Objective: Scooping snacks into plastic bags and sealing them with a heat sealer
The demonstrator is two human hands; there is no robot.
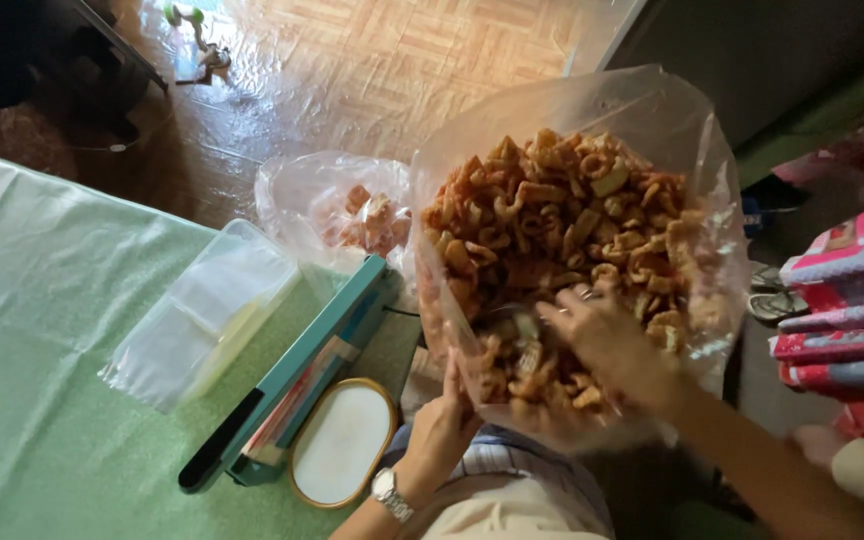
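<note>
Roughly by size:
- Tabletop (42,330), green cloth, 9 o'clock.
- Large clear bag of fried snacks (572,240), centre to 3 o'clock, mouth open; likely light but bulky, film thin and slippery, contents brittle; best held at bunched film near rim.
- Small snack bag (352,215), 11 o'clock, on floor.
- Teal heat sealer (297,375), 7 o'clock.
- Stack of empty clear pouches (207,310), beside sealer.
- Oval mirror (342,442), 6 o'clock.
- Right hand (607,335) inside bag, grip clenched on snacks.
- Left hand (442,425) pinching bag's lower film.

Bare forearms, a silver wristwatch (388,492) on the left wrist, striped top, pale trousers.
</note>
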